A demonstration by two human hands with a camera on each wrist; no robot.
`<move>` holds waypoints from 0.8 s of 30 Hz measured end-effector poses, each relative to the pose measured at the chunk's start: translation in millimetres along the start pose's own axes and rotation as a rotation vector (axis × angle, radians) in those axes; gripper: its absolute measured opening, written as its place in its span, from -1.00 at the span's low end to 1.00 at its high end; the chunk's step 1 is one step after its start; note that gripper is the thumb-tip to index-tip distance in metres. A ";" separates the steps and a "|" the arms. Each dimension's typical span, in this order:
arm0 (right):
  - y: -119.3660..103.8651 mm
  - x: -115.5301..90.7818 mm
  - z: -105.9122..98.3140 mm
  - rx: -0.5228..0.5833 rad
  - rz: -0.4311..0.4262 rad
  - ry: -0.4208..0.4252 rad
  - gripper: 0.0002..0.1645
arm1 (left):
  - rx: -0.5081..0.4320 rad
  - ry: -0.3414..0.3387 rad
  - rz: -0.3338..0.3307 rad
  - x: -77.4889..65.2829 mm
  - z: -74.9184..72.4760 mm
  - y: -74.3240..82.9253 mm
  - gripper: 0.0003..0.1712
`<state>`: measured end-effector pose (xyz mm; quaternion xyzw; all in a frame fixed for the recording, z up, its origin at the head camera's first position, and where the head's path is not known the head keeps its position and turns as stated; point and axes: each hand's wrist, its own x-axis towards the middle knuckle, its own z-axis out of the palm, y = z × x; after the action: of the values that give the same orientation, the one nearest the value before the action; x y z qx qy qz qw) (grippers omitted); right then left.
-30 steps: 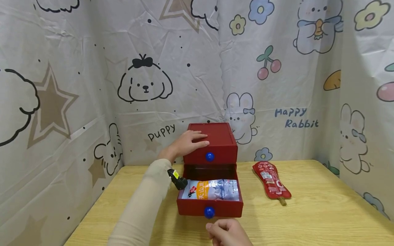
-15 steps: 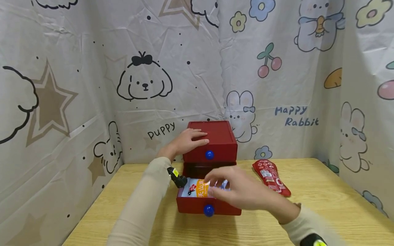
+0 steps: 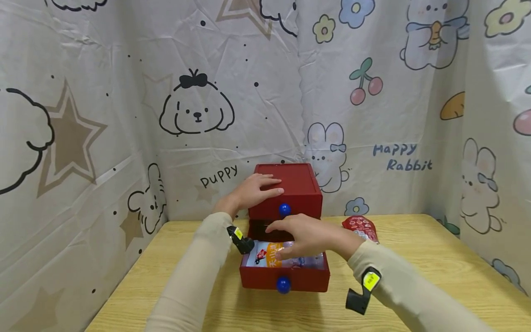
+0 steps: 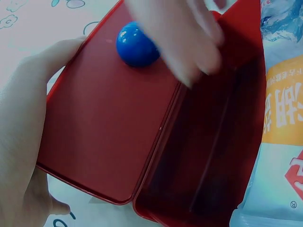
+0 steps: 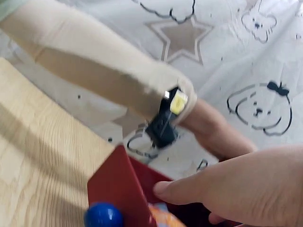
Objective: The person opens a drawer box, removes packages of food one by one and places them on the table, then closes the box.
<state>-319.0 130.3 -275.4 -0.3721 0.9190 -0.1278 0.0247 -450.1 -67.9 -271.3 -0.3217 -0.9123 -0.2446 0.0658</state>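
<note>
A small red drawer cabinet stands on the table, its lower drawer pulled out and its upper one in. My left hand rests on the cabinet's top at the left, fingers stretched out. Inside the pulled-out drawer lies a white and orange plastic packet with printed characters. Over that drawer hovers my right hand, thumb and fingers spread apart and holding nothing; it covers part of the packet. In the left wrist view, blurred right fingers pass in front of the upper blue knob.
A red printed pouch lies on the table to the right, partly behind my right forearm. The lower blue knob sticks out from the drawer front. A patterned curtain encloses the wooden table at the back and sides.
From the near side of the drawer, my right hand has come forward and up over the packet, its curled fingers now spread. The left hand stays on the cabinet top.
</note>
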 end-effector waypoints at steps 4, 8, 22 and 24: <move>10.5 3.8 7.7 -0.009 0.002 -0.087 -0.23 | -0.005 -0.006 0.002 0.2 -0.2 0.1 -0.28; 17.3 6.1 13.1 -0.009 0.001 -0.118 -0.23 | -0.011 -0.009 0.003 0.0 -0.8 0.7 -0.28; 18.0 15.5 22.9 -0.048 0.090 -0.230 -0.13 | -0.013 -0.017 -0.010 1.4 -0.9 -0.7 -0.27; 18.0 16.6 25.8 -0.057 0.107 -0.237 -0.10 | -0.014 -0.019 -0.013 1.2 -1.3 -0.5 -0.27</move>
<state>-339.6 125.7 -304.0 -0.3353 0.9316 -0.0552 0.1290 -451.4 -68.2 -270.0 -0.3186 -0.9132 -0.2484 0.0536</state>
